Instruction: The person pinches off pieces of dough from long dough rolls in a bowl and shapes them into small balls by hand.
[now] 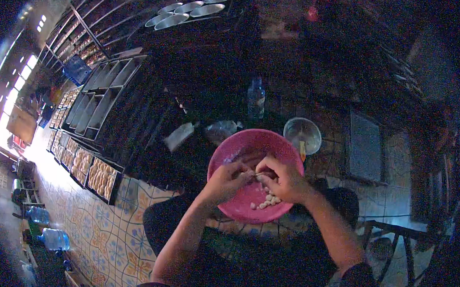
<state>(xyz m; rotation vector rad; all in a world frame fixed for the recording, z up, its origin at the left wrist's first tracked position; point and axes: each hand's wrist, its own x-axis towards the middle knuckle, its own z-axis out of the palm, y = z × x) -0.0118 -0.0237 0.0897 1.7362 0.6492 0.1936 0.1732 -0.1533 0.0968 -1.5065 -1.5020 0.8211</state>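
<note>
A pink basin [232,207] is in front of me, between my knees. Several small pale dough-like pieces [268,201] lie in its lower right part. Over the basin, my left hand [231,181] and my right hand [282,181] meet, their fingertips pinched close together. A small pale bit [257,176] shows between the fingertips; it is too small to name, and I cannot tell which hand holds it.
Behind the basin stand a plastic bottle [256,99] and a metal bowl [302,134], with plastic bags [180,136] to their left. Trays of pale pieces [102,180] and empty metal moulds [95,107] stand at left. A dark metal frame [407,254] is at lower right.
</note>
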